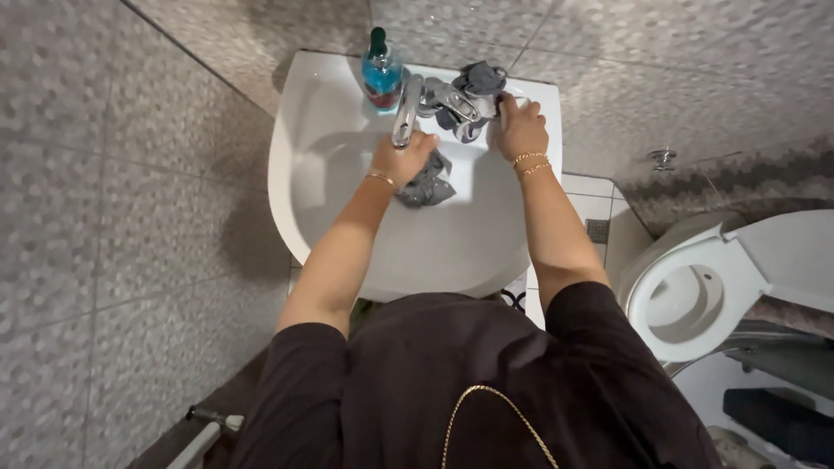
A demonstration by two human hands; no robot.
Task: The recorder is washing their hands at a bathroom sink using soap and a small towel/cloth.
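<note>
A white washbasin (330, 217) hangs on a grey tiled wall, with a chrome tap (407, 113) at its back. My left hand (402, 159) is under the tap spout, closed on a grey cloth (427, 184) that hangs into the bowl. My right hand (519, 128) rests on the basin's back right rim, fingers bent, next to the tap lever (459, 104). Another grey cloth (480, 80) lies bunched on the rim behind the tap.
A blue liquid soap bottle (381, 71) with a dark top stands on the rim left of the tap. A white toilet (686, 304) with its seat up is at the right. A chrome wall valve (663, 158) sits above it.
</note>
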